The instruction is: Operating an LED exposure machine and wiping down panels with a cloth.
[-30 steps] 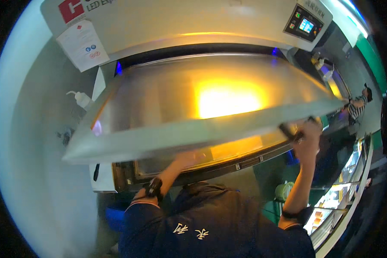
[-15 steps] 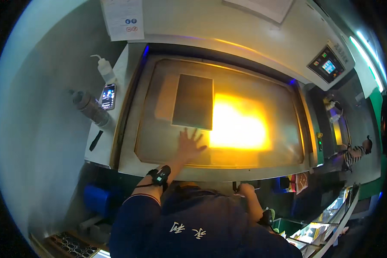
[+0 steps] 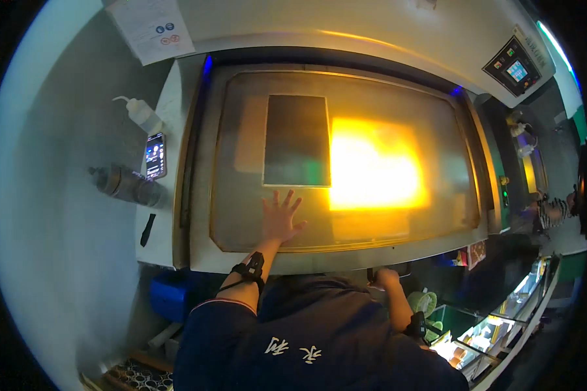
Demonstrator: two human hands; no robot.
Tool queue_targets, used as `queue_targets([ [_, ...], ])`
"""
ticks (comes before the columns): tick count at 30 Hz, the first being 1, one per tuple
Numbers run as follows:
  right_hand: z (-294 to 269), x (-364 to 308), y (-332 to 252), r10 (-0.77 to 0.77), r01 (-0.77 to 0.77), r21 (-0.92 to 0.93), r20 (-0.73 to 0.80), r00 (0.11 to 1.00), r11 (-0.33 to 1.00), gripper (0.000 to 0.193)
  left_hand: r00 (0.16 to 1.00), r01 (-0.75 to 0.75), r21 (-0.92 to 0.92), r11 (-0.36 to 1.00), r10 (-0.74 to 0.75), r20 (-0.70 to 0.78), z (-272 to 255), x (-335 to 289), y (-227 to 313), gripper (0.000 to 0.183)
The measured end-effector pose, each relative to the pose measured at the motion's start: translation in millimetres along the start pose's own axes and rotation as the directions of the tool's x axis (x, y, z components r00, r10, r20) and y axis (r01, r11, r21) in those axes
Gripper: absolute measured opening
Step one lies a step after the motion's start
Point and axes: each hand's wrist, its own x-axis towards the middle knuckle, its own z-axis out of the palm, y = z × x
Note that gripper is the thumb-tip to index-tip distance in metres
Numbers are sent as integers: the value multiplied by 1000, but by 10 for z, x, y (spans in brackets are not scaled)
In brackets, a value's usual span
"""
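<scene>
My left hand [image 3: 282, 216] lies with spread fingers on the clear sheet of a wide framed tray [image 3: 241, 225]. Its fingertips are just short of the near edge of a dark rectangular panel [image 3: 295, 138]. Right of the panel, a bright yellow patch [image 3: 377, 171] glows through the sheet. Below the tray's front edge, my right hand [image 3: 387, 279] is closed around a dark handle [image 3: 371, 274]; part of the grip is hidden by the fingers.
On the left ledge are a white squeeze bottle [image 3: 142, 115], a phone [image 3: 156, 156], a grey drinking bottle [image 3: 129, 185] and a black tool [image 3: 147, 230]. A control panel [image 3: 514, 70] is at upper right. Another person's striped sleeve [image 3: 554, 212] shows at far right.
The whole view has shifted and turned a little. My left hand sits slightly further left relative to the panel, and a green reflection appears on the panel. The right hand keeps its grip.
</scene>
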Motion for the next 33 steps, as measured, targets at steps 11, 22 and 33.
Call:
queue_targets([
  [11, 764, -584, 392, -163, 643, 590, -662, 731, 488, 25, 985, -170, -71, 983, 168, -30, 375, -297, 1540, 71],
  [22, 1635, 1042, 1529, 106, 359, 881, -343, 933, -308, 44, 978, -209, -194, 959, 207, -31, 400, -280, 1993, 55],
  [33, 2370, 1985, 1762, 184, -7, 791, 151, 971, -611, 37, 975, -215, -159, 964, 221, 20, 419, -278, 1985, 55],
])
